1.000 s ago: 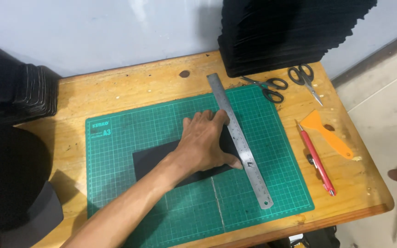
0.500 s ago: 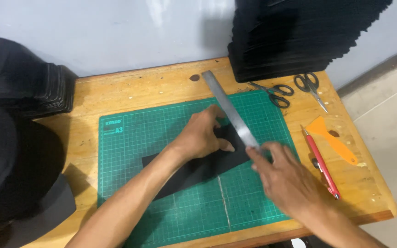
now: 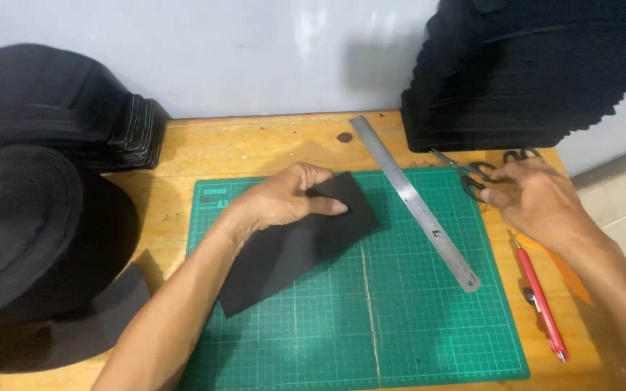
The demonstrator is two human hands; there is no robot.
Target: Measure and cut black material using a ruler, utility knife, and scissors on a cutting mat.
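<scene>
Right hand (image 3: 537, 203) covers the handles of the black scissors (image 3: 472, 174) and part of the orange scraper (image 3: 566, 271), so contact with the scissors isn't readable; its forearm runs out of frame at bottom right. Left hand (image 3: 284, 199) hides the top-left corner of the black sheet (image 3: 298, 246), thumb out of sight, so the hold can't be confirmed. Black stack (image 3: 530, 72) is cropped at top and right, black rolls (image 3: 30, 181) at the left edge, and the desk (image 3: 255, 145) front edge is cut off.
</scene>
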